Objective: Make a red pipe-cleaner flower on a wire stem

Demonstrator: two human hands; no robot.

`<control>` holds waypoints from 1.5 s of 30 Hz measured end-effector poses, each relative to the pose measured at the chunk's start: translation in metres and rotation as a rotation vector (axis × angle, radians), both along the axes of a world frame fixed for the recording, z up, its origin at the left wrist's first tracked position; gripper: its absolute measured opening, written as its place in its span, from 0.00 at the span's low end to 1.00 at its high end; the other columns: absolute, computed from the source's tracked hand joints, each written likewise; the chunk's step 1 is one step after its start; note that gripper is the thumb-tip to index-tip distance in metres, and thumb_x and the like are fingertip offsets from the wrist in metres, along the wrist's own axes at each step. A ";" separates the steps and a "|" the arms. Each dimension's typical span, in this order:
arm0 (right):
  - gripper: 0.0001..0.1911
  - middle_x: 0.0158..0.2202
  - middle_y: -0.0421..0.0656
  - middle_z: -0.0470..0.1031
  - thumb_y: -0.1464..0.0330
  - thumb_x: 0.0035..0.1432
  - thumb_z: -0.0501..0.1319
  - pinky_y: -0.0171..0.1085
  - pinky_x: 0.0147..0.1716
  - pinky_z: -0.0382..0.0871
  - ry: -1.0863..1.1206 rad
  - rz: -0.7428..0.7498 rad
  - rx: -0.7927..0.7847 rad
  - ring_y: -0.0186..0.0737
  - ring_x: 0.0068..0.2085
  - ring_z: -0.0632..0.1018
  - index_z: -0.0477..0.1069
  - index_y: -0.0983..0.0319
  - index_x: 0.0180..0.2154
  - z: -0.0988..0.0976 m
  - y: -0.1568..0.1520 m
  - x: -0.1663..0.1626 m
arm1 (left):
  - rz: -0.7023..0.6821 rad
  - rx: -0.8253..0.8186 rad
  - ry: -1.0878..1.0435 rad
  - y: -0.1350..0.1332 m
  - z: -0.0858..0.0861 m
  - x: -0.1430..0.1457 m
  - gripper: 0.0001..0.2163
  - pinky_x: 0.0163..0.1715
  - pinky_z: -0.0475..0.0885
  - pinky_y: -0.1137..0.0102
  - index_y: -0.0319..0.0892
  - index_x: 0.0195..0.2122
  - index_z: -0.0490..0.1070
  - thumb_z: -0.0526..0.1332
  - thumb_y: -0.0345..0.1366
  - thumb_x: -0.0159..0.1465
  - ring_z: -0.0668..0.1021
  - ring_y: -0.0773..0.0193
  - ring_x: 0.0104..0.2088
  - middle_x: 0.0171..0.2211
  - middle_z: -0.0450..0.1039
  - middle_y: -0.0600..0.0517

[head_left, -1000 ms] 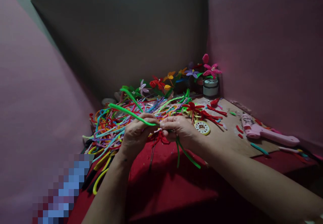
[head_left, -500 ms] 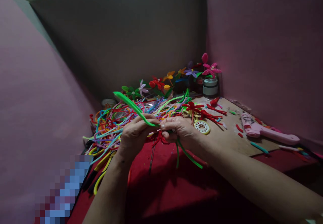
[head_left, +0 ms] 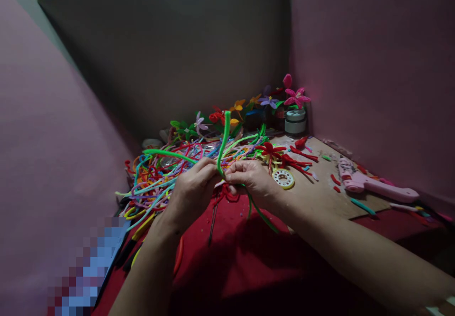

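Note:
My left hand (head_left: 197, 181) and my right hand (head_left: 249, 177) meet over the red cloth, both closed in a pinch on green pipe cleaners (head_left: 224, 138). One green length stands up from between the fingertips, and another reaches out left past my left hand. Two thinner green ends hang below my right hand. Just under the fingers is a red pipe-cleaner flower (head_left: 227, 193), partly hidden by the hands. Thin dark stems (head_left: 213, 221) hang down below it. What exactly the fingertips press together is hidden.
A tangled heap of coloured pipe cleaners (head_left: 156, 183) lies behind and left. Finished flowers (head_left: 238, 105) line the back wall. At right, a board (head_left: 330, 207) carries red pieces, a round yellow-rimmed disc (head_left: 283, 179) and a pink glue gun (head_left: 380, 187). A grey pot (head_left: 295, 122) stands in the corner.
The green pipe cleaners, earlier together pointing up left, are now spread apart: one points upward, the other left. Both hands stay close together, the left one slightly turned.

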State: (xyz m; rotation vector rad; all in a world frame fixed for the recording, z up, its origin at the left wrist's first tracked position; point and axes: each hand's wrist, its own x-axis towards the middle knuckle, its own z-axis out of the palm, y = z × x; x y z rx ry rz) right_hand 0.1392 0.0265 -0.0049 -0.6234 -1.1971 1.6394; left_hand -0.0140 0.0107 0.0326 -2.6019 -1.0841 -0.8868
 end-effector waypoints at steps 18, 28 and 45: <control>0.06 0.21 0.42 0.67 0.71 0.53 0.53 0.36 0.29 0.58 -0.652 -0.675 0.864 0.36 0.24 0.68 0.66 0.62 0.26 -0.003 -0.015 -0.001 | 0.372 -0.838 -0.293 -0.004 0.047 0.035 0.12 0.10 0.52 0.74 0.42 0.13 0.60 0.57 0.34 0.52 0.60 0.71 0.09 0.07 0.57 0.58; 0.05 0.13 0.33 0.62 0.71 0.43 0.62 0.28 0.14 0.48 0.255 0.028 0.034 0.24 0.14 0.58 0.66 0.64 0.23 0.025 -0.017 0.014 | 0.130 -0.214 -0.497 -0.044 0.005 0.018 0.03 0.24 0.69 0.73 0.42 0.31 0.70 0.58 0.33 0.59 0.72 0.69 0.24 0.25 0.70 0.54; 0.03 0.11 0.33 0.60 0.74 0.39 0.58 0.29 0.14 0.45 0.077 0.116 -0.002 0.24 0.13 0.57 0.63 0.64 0.19 0.028 -0.043 0.020 | -0.100 -0.242 -0.009 -0.038 0.055 0.020 0.09 0.26 0.62 0.72 0.42 0.20 0.67 0.59 0.36 0.57 0.66 0.68 0.24 0.20 0.64 0.55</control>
